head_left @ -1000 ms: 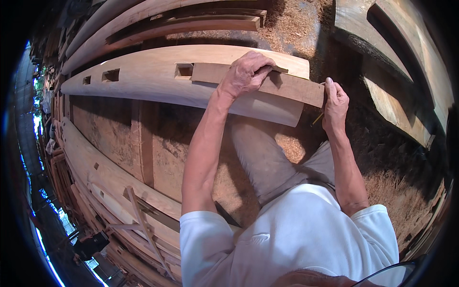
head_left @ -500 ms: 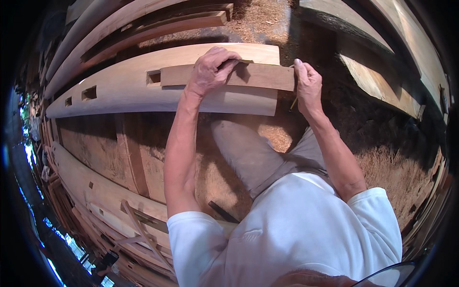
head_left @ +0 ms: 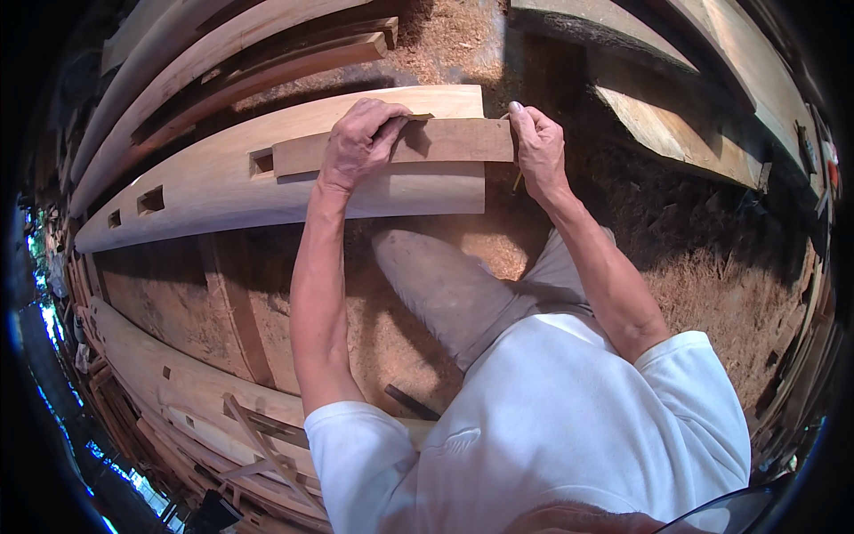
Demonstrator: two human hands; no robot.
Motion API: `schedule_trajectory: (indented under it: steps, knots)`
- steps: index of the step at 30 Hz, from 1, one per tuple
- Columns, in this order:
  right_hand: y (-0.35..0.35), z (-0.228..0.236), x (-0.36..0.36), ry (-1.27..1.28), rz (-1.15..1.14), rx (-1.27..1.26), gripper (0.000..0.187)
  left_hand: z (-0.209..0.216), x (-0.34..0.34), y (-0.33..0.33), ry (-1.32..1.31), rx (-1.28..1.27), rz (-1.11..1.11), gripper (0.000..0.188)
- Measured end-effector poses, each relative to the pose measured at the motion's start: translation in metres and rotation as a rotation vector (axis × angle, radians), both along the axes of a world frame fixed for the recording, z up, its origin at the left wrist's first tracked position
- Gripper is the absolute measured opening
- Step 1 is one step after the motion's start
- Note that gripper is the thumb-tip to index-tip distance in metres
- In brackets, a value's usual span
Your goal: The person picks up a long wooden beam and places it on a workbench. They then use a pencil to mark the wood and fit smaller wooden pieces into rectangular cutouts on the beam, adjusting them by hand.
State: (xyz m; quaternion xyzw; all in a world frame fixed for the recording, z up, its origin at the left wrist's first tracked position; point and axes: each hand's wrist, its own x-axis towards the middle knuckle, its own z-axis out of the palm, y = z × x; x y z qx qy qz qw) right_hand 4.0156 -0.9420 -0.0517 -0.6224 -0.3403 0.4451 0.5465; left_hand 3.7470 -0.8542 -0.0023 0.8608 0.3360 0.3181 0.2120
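A flat brown board [head_left: 454, 142] lies lengthwise on top of a long, pale rounded timber [head_left: 418, 191] that has square holes cut in it. My left hand [head_left: 363, 147] is closed over the board around its middle, fingers curled at the far edge. A small yellowish strip [head_left: 421, 117] pokes out beside those fingers; its kind is unclear. At the board's right end, my right hand [head_left: 540, 151] is closed, thumb up, with a thin yellow pencil [head_left: 518, 182] sticking out below the fingers. The right fingertips are close against the board's end.
Nearest the board's left end is a square mortise [head_left: 261, 162]. More long timbers [head_left: 267, 76] lie beyond, and thick slabs [head_left: 676, 133] at the far right. Another holed timber [head_left: 205, 374] with thin sticks [head_left: 258, 436] on it lies at the lower left. Wood shavings [head_left: 454, 40] cover the floor.
The whole scene has shifted slightly left in the view. Both hands keep about the same places on the board, and the board stays put on the timber.
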Motion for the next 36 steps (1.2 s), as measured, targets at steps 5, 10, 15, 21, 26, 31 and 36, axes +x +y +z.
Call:
schedule_trajectory:
  steps: [5, 10, 15, 21, 26, 31, 36]
  knots:
    - [0.000, 0.010, 0.006, 0.024, -0.003, 0.046, 0.036, 0.002, 0.009, 0.005, 0.002, 0.114, -0.026, 0.016]
    - [0.005, 0.013, 0.005, -0.180, 0.104, 0.072, 0.038, -0.013, -0.010, -0.004, 0.063, 0.056, 0.008, 0.016]
    - [-0.012, 0.067, 0.047, -0.640, 0.219, 0.118, 0.042, -0.013, 0.003, -0.002, 0.029, 0.085, -0.003, 0.017]
    - [-0.009, 0.081, 0.150, -1.268, 0.127, 0.021, 0.026, -0.011, 0.012, -0.006, 0.016, 0.070, 0.013, 0.019]
    - [0.006, 0.027, 0.204, -1.342, 0.128, 0.116, 0.020, -0.012, 0.008, -0.004, -0.015, 0.109, 0.007, 0.019]
    - [0.001, 0.043, 0.197, -1.484, 0.108, 0.285, 0.033, -0.009, 0.006, -0.003, 0.040, 0.121, 0.015, 0.019]
    - [-0.007, 0.089, 0.087, -1.122, 0.578, 0.555, 0.066, -0.008, 0.004, -0.004, -0.006, 0.110, 0.011, 0.021]
